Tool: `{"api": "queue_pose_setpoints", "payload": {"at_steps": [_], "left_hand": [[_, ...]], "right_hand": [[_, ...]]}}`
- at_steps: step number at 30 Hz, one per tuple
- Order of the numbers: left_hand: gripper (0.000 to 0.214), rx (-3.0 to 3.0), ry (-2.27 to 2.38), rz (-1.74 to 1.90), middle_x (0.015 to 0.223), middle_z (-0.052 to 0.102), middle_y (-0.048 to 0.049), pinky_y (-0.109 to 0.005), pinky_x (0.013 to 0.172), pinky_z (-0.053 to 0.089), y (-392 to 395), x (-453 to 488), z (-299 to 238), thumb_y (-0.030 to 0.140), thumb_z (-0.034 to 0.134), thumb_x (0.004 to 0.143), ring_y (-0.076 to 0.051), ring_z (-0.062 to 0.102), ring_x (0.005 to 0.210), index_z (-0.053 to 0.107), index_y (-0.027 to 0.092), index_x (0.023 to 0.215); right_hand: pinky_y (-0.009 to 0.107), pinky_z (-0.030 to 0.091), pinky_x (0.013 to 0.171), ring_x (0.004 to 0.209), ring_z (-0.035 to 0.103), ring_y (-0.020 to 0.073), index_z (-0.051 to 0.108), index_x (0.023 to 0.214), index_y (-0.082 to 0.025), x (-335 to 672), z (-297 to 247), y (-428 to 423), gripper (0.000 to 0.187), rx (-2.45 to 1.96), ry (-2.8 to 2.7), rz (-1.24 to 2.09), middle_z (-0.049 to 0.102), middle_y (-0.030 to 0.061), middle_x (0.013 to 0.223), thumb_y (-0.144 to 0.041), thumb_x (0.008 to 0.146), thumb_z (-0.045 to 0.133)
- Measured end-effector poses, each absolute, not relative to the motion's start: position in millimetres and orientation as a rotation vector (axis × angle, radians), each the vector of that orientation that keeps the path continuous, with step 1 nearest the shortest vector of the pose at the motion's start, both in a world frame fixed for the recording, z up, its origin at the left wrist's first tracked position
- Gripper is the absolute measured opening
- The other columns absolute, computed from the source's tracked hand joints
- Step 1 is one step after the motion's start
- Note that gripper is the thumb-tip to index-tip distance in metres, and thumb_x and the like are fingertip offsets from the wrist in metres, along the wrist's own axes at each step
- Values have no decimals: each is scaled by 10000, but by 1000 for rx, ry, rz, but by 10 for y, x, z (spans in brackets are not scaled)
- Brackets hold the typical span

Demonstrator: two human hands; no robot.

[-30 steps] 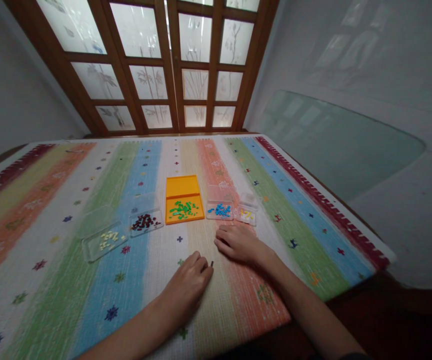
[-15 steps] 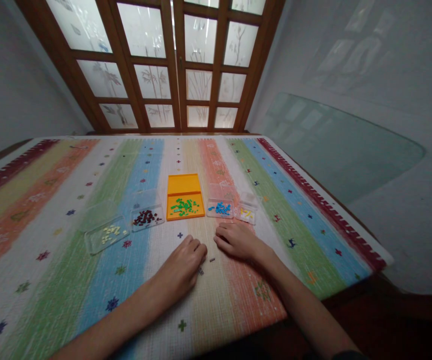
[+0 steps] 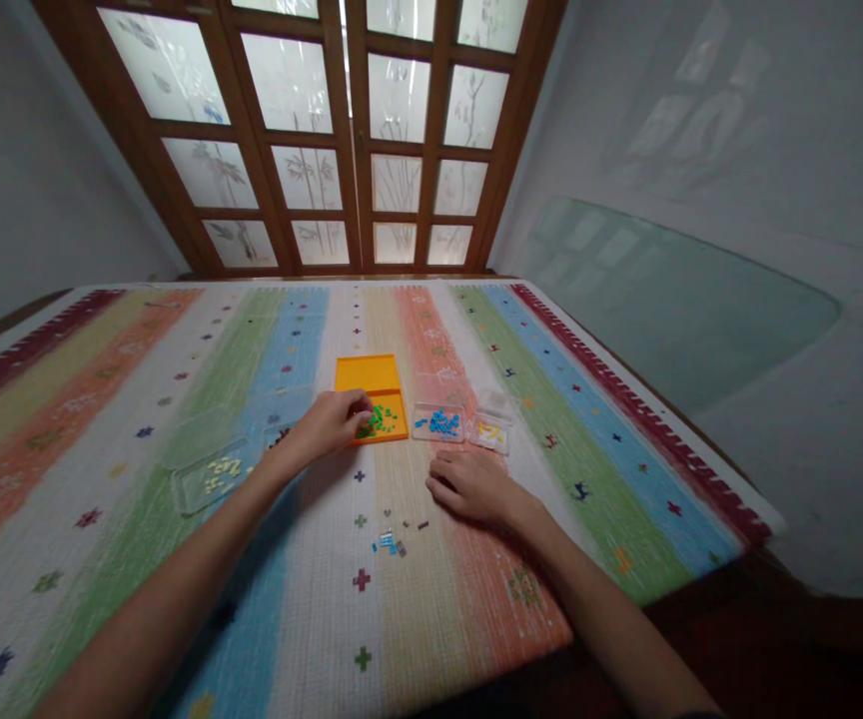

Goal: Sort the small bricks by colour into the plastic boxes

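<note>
My left hand (image 3: pixel 336 419) is over the near half of an open orange case (image 3: pixel 403 417), its bent fingertips drawn together at the small green building bricks (image 3: pixel 381 419) inside. Whatever is between those fingertips is hidden. On the cloth to the right lies my right hand (image 3: pixel 468 481), palm down and still, fingers loosely bent and slightly apart, with nothing visible in them. Between my forearms, a few small blue pieces (image 3: pixel 387 539) and grey pieces (image 3: pixel 402 548) lie loose on the cloth.
Clear boxes flank the case: blue pieces (image 3: pixel 442 421) and yellow pieces (image 3: pixel 489 432) on the right, pale yellow pieces (image 3: pixel 220 473) on the left. Dark brown pieces (image 3: pixel 276 435) are partly covered by my left arm. A striped tablecloth (image 3: pixel 327 599) covers the table.
My left hand has moved away from the loose pieces, forward and left to the orange case. The blue and grey pieces it covered now show. My right hand has stayed put.
</note>
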State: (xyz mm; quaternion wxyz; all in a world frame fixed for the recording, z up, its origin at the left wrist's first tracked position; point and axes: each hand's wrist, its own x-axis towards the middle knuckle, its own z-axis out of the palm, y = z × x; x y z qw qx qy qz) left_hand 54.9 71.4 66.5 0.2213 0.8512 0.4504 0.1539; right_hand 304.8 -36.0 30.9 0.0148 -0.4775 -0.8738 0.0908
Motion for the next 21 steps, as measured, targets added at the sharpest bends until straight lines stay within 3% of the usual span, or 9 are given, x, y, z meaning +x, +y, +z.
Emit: {"api": "queue_pose_setpoints", "payload": {"at_steps": [10,16,21], "left_hand": [[229,2388,1193,506,904,766,-63,-278,712,490,746,437,712,189,492,913,-174,680,765,714,172,966],[238,2426,1110,647,941,748,-55,-283,717,504,395,233,956,329,523,955,-156,648,749,699,176,1003],[238,2492,909,513,970,742,-42,-300,770,519,11,155,831,313,480,1001,-165,675,837,686,203,1049]], "right_hand": [[312,337,708,796,598,173,673,894,-146,3051,304,-363,275,-1484,-2718,305,705,90,947,-263,1008,452],[317,343,724,796,599,177,669,901,-149,3056,284,-359,284,-1463,-2718,298,704,98,947,-265,1012,435],[311,341,726,789,588,174,673,895,-150,3057,267,-356,281,-1449,-2722,256,706,90,939,-264,1006,442]]}}
